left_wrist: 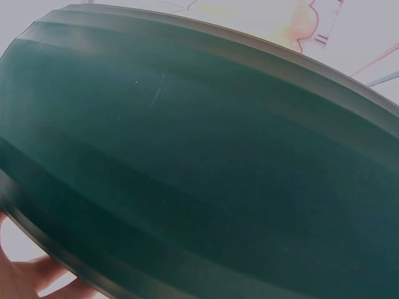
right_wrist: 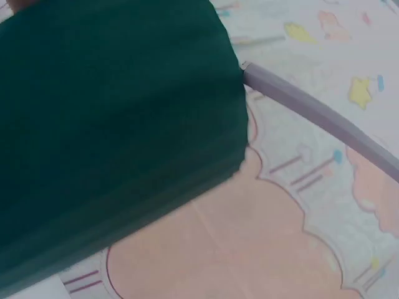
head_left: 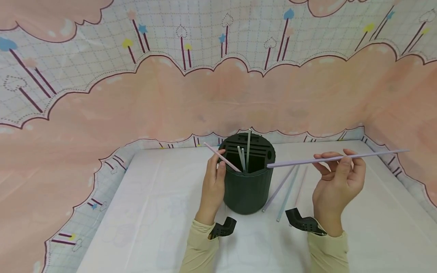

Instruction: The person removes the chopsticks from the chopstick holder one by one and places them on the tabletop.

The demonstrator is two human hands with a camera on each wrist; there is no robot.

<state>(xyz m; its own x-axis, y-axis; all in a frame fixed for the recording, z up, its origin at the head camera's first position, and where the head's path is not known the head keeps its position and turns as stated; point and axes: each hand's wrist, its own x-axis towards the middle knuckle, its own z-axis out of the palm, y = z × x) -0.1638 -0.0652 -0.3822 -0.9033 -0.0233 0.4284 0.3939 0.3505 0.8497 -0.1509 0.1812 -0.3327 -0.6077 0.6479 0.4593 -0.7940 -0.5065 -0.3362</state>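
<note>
A dark green ribbed pen holder [head_left: 246, 193] with a slotted top stands on the table, tilted a little. My left hand [head_left: 211, 185] grips its left side, and its fingers [left_wrist: 43, 274] show at the lower edge in the left wrist view. My right hand [head_left: 338, 185] pinches a long lavender straw-like stick [head_left: 297, 162], held nearly level. The stick's near end [right_wrist: 255, 75] is at the holder's right rim; whether it touches, I cannot tell. Several pale green-grey sticks [head_left: 248, 149] stand in the holder's opening. A pink stick [head_left: 213, 150] leans out left past my left fingers.
On the white table [head_left: 153, 212], right of the holder, lie a purple stick [head_left: 278, 191], a light blue stick [head_left: 287, 195] and a pink stick [head_left: 301, 185]. Patterned peach cloth [head_left: 218, 98] hangs behind and along the sides. Each wrist wears a black camera mount [head_left: 223, 227].
</note>
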